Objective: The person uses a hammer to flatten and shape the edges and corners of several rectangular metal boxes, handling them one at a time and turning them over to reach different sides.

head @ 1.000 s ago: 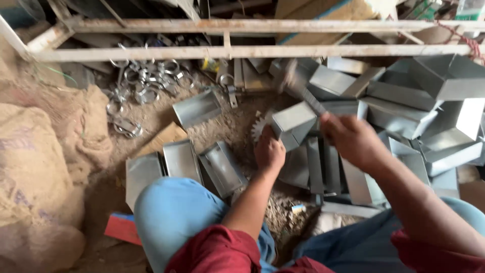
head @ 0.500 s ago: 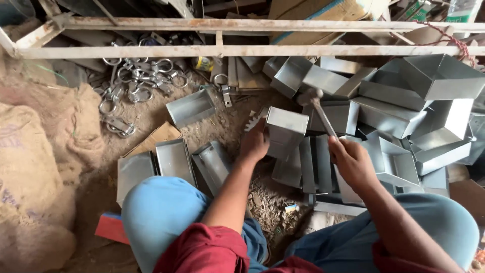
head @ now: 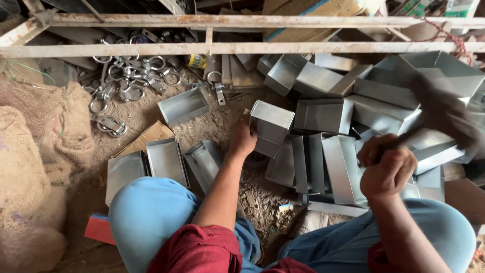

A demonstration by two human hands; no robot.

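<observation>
My left hand [head: 243, 141] holds the near side of a folded grey sheet-metal box piece [head: 271, 126] that stands on the dirt floor. My right hand [head: 385, 167] is clenched on the handle of a hammer [head: 440, 115], whose head is blurred and points up and to the right, away from the box piece. Between my hands lie several flat folded metal channels [head: 313, 162]. My knees in light blue trousers fill the bottom of the view.
A heap of finished metal boxes [head: 404, 86] lies at the right. Three bent metal trays [head: 166, 161] lie at the left, with a pile of steel rings and clamps [head: 132, 81] behind them. A rusty white frame [head: 242, 48] crosses the top. Burlap sacks [head: 35, 151] sit far left.
My right hand has swung the hammer from over the box piece out to the right and upward. My left hand has stayed on the box piece.
</observation>
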